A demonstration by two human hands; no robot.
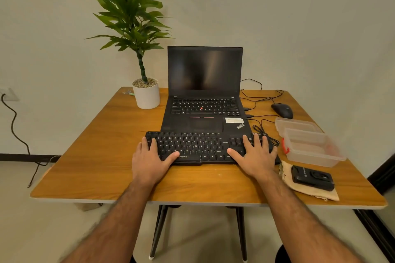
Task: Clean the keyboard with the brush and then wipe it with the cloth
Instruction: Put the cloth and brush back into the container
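Brown wooden table (89,156). Open black laptop (204,100), screen dark, at rear centre. White pot with green plant (146,94) just left of it. Black wired mouse (282,110) at right rear; clear plastic lidded box (310,145) nearer.

Left hand (149,160): lying flat on the keyboard's (198,147) left end.
Right hand (255,157): lying flat on its right end.
Keyboard: sitting on the bench (102,156).

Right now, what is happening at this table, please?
A person rests both hands flat on the black external keyboard on the wooden table: the left hand at its left end, the right hand at its right end. Neither holds anything. No brush shows. A beige cloth lies to the right under a small black device, untouched.
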